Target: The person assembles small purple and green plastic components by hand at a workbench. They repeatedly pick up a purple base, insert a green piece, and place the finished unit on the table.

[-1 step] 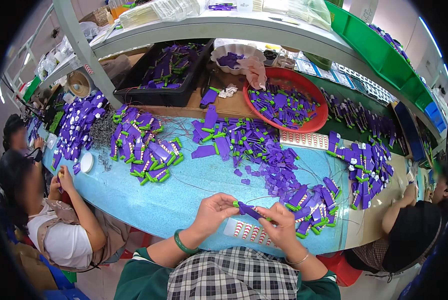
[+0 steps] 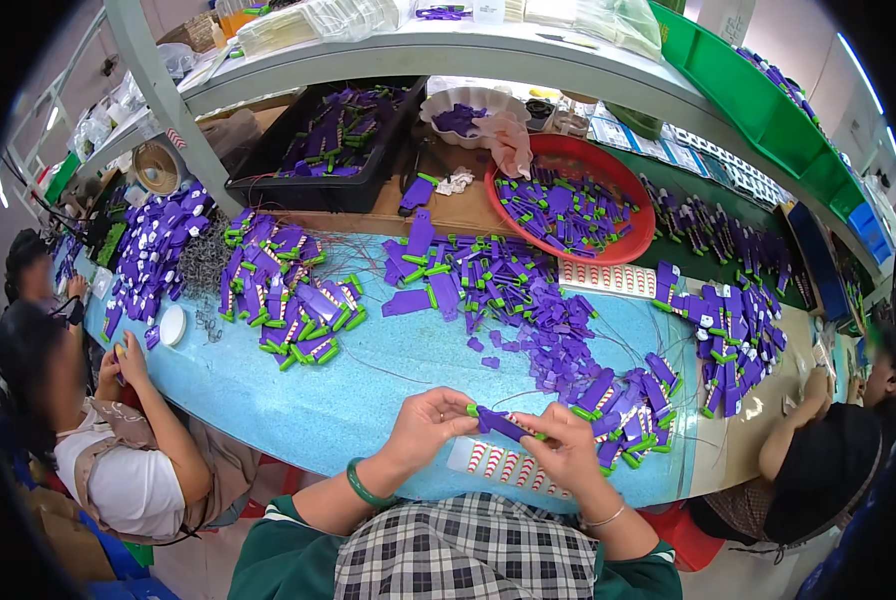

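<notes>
Above the near edge of the blue-topped table (image 2: pixel 278 405), the left hand (image 2: pixel 426 425) and right hand (image 2: pixel 565 447) pinch opposite ends of a slim purple plastic piece with green tips (image 2: pixel 502 425), best held steady and lightly, its middle left uncovered.

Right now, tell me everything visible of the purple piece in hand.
The purple piece is slim and plastic-looking, with a bright green left end and some pale patterning partly showing along its far side. It slants, right end nearer the body, above the blue tabletop, the left hand pinching the green end, the right hand the other.
</notes>
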Demonstrator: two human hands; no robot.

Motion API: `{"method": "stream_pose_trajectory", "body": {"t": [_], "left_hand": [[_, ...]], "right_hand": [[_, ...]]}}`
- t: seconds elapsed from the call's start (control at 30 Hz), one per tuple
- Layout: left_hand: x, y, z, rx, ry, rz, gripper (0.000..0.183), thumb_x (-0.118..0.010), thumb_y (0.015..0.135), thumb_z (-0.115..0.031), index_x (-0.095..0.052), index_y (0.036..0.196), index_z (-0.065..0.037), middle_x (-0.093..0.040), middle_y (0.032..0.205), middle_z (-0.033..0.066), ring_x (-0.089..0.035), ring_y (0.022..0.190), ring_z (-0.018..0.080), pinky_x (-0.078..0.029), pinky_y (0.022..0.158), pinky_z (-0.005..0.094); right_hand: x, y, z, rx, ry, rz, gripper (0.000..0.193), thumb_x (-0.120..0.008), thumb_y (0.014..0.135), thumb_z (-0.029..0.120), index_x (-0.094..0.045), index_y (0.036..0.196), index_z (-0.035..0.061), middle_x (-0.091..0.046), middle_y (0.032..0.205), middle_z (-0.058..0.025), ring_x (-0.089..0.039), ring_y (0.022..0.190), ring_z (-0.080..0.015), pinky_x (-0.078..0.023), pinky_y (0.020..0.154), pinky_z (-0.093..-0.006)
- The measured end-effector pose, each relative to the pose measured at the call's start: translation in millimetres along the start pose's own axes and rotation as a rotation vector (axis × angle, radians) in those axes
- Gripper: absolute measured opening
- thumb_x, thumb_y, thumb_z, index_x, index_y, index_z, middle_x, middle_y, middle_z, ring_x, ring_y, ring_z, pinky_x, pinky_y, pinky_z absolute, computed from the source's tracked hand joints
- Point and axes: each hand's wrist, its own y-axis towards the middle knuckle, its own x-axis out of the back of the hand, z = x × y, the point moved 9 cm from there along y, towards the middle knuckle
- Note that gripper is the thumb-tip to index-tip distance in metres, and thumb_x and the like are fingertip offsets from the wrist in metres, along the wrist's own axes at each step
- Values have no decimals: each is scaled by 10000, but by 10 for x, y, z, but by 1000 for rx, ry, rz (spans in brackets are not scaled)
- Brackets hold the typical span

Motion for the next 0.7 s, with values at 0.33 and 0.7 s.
{"method": "stream_pose_trajectory", "body": {"t": [0.33,0.7], "left_hand": [[-195,-107,-15,25,412,33,149,-643,829,15,-620,976,7,-648,927,45,-605,851,98,-503,786,263],[-298,-173,-543,-368,812,168,176,-711,773,-114,-620,884,-11,-603,905,52,-595,790,138,-471,706,291]], "right_hand": [[-362,-36,-344,-229,323,237,324,-729,732,20,-664,1048,42,-630,830,-32,-581,743,-81,-467,636,-226],[-458,383,354,212,5,376,167,-708,731,33,-669,893,43,-657,819,-88,-637,699,-207,-492,570,-302]]}}
